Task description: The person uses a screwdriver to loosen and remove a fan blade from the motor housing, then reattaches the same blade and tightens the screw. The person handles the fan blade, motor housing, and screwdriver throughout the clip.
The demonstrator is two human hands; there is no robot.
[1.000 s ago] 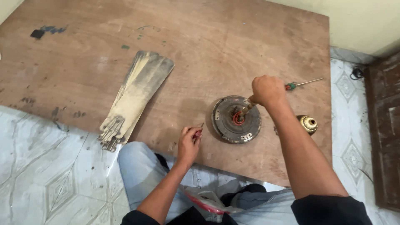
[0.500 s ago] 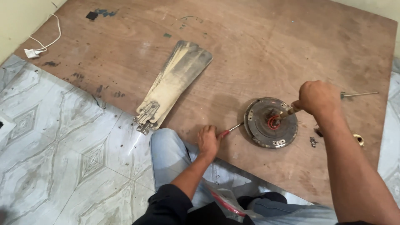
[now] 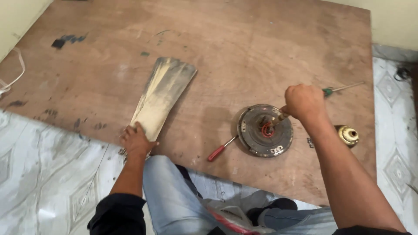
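Plywood [image 3: 270, 43], a broad brown sheet scuffed with dark smudges, lay on a pale patterned tile floor [image 3: 48, 182] and carried everything in reach. The person sat at its near edge with a knee in blue jeans [image 3: 167, 191] pushed forward between the arms. The left hand [image 3: 136, 141] rested on the near, narrow end of a stack of dusty fan blades [image 3: 163, 93], its fingers curled down over that end and gripping it, while the wide end of the blades pointed away across the board. The right hand [image 3: 305, 101] was clenched into a fist around a wooden tool handle [image 3: 282, 117], which slanted down into the centre of a round grey fan motor [image 3: 264, 129] lying flat on the plywood, where red wire windings showed in its middle. The motor sat well apart from the blades, to their right. A red-handled screwdriver [image 3: 221, 149] lay loose on the board just beside the motor's left rim, its tip pointing toward it. Beyond the right hand lay a green-handled screwdriver [image 3: 342, 89], partly hidden by the fist. A small brass-coloured cap [image 3: 348, 135] sat near the board's right edge, close to the right forearm.
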